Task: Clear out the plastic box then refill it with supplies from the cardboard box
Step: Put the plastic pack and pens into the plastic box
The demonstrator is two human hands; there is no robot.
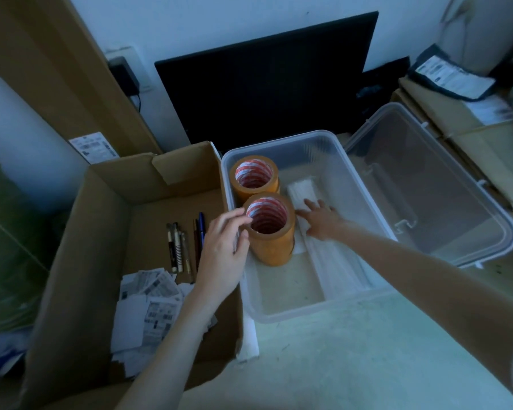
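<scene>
Nearest, in the open brown cardboard box (101,232): a heap of crumpled white printed paper slips (148,309), and beyond them a row of dark pens and pencils (187,247) lying on the box floor.

Left hand (222,255) over the box edge, fingers curled, fingertips pinching the rim of the near stack of orange-brown tape rolls (271,232). That stack stands upright in the clear plastic box (323,306), against its left wall.

Right hand (320,220), fingers spread and fairly straight, lies flat on a long white packet (335,261) on the plastic box floor, just right of the near stack.

A second stack of orange-brown tape rolls (255,179) stands behind, touching the first.

Clear plastic lid (427,184) lies open to the right. Black flat panel (267,84) leans against the wall behind.
</scene>
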